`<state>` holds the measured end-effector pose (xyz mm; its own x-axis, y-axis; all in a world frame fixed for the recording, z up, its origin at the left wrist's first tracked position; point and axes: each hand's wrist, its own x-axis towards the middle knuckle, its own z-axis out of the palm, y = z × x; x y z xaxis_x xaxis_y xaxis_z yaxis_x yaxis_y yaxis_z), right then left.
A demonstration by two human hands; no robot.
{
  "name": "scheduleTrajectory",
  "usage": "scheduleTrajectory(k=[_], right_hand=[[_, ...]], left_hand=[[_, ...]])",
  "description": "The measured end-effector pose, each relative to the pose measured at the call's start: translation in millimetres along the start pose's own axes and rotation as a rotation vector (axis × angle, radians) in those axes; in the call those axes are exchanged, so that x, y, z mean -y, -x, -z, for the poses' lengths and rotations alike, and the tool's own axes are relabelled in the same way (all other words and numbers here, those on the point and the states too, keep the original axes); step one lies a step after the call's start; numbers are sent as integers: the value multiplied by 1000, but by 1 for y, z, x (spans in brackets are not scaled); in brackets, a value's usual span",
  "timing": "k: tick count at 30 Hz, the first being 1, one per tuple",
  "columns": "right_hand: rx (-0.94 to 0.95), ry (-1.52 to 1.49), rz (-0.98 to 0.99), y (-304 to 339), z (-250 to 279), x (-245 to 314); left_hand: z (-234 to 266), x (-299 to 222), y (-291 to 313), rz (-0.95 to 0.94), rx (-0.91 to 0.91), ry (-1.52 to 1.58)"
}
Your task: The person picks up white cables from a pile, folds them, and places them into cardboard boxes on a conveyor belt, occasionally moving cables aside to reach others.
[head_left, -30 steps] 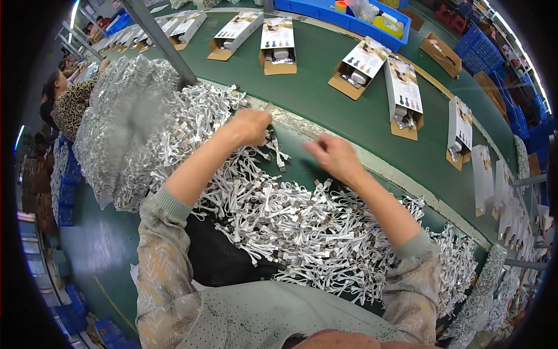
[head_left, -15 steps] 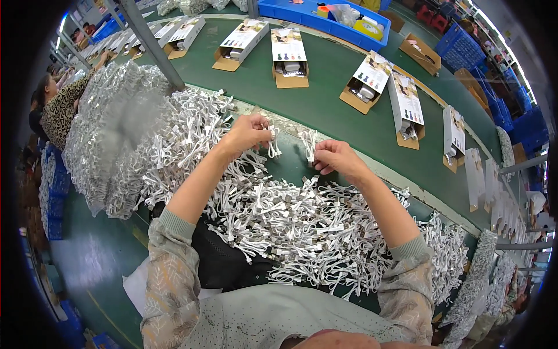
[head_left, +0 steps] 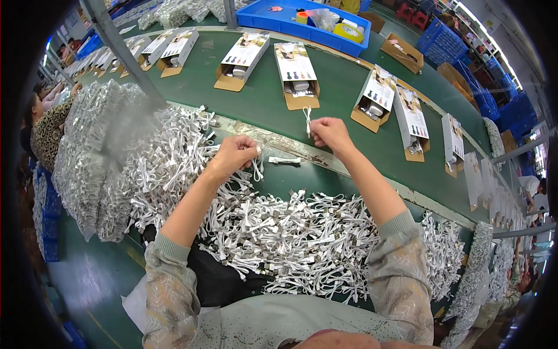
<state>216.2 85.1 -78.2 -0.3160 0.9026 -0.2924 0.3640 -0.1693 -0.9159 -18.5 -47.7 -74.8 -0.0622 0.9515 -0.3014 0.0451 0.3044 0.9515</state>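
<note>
Closed on a folded white cable [head_left: 308,121], my right hand [head_left: 330,134] hangs over the green conveyor belt, just in front of an open printed box [head_left: 296,71]. My left hand [head_left: 235,156] is pinched on another white cable [head_left: 257,167] above the near work surface. One single bundled cable [head_left: 284,160] lies between the hands, by the pale conveyor edge. Below both hands spreads a large heap of short white cables [head_left: 285,232] with metal plugs.
Several more printed boxes [head_left: 243,56] line the belt [head_left: 337,99], their near flaps open. At the back stands a blue tray [head_left: 273,17] with tape and bags. Clear bags of cables [head_left: 110,163] pile up at left beside a metal post [head_left: 125,52]. Other people sit at far left.
My right hand has moved forward over the belt with its cable, toward the box. My left hand has drawn slightly back and left. A single cable now lies between them.
</note>
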Motion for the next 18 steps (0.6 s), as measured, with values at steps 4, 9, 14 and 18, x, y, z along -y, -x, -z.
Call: scheduleTrajectory(k=[4,9,14,18], right_hand=[[-192,417,127,-50,-10,3],[-639,520,370,-92,-3,-11],[-549,486,558,-44,-7,-14],[-252,422,668,35,-5,-32]], left_hand=[[2,5,1,24,34,-3],[-9,-3,-6,23,-16,91],[6,1,-19,-11,-173,348],[1,-5,-53,-76,-458,297]])
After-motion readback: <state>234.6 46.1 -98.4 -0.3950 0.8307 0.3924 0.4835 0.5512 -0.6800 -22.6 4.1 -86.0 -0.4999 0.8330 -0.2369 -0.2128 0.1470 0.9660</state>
